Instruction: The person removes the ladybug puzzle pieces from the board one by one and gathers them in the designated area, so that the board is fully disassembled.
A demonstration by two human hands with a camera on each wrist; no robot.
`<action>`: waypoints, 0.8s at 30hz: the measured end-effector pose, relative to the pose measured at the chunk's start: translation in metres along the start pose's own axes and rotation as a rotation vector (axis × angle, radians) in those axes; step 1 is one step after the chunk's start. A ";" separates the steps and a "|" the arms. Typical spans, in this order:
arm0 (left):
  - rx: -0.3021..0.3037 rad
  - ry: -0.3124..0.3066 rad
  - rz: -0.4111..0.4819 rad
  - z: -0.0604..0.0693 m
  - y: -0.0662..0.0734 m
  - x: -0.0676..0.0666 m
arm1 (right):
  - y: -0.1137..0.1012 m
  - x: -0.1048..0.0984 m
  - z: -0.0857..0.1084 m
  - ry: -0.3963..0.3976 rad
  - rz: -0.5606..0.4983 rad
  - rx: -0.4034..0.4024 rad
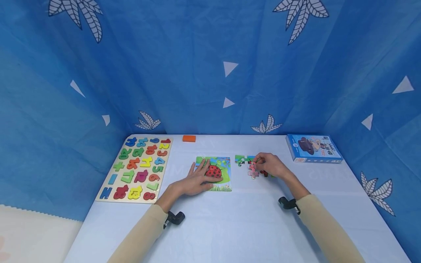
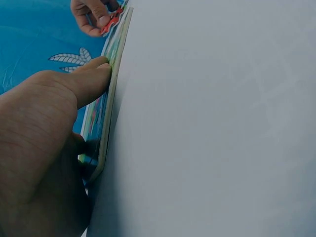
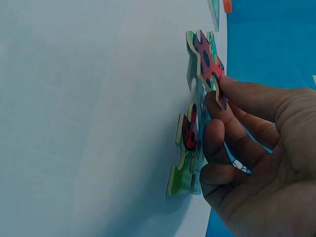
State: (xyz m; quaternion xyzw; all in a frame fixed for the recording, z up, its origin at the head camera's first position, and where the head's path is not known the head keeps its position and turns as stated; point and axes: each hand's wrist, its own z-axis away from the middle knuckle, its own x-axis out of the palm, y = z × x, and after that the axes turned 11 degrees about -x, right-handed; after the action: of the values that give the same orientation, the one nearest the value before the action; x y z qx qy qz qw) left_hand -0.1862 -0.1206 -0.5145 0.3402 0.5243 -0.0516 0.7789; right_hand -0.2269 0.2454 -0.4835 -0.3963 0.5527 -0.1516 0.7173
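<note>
My left hand (image 1: 196, 180) lies with spread fingers on a square ladybug picture board (image 1: 224, 171); in the left wrist view its thumb (image 2: 94, 81) rests on the board's edge. My right hand (image 1: 271, 164) pinches a red jigsaw piece (image 1: 253, 171) with black spots between thumb and fingertips. The right wrist view shows that piece (image 3: 205, 59) tilted, raised off the table. Close to the right hand lie other loose jigsaw pieces (image 1: 239, 159), green with bits of red; one (image 3: 187, 133) shows in the right wrist view. The hand partly covers several of them.
To the left lies a wooden board of colourful numbers and characters (image 1: 133, 171). An orange block (image 1: 189, 138) sits near the table's back edge. At the back right is a blue picture box (image 1: 314, 148). Blue curtain (image 1: 210, 73) hangs behind the white table (image 1: 230, 226).
</note>
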 end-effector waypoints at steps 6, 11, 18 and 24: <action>0.003 0.002 -0.003 -0.001 -0.001 0.001 | 0.000 0.000 -0.001 -0.007 0.042 0.009; 0.003 0.010 0.001 -0.001 -0.001 0.002 | 0.000 0.001 -0.002 -0.016 0.053 0.023; -0.001 0.008 -0.004 -0.001 -0.001 0.001 | 0.000 0.002 -0.002 -0.013 0.050 0.023; -0.001 0.000 -0.003 -0.001 -0.002 0.002 | 0.000 0.004 -0.002 -0.022 0.053 0.005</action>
State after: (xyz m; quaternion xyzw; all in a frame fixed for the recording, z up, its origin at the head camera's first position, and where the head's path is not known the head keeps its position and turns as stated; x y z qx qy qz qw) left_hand -0.1871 -0.1211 -0.5169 0.3391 0.5249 -0.0526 0.7789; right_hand -0.2273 0.2421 -0.4869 -0.3813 0.5547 -0.1299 0.7280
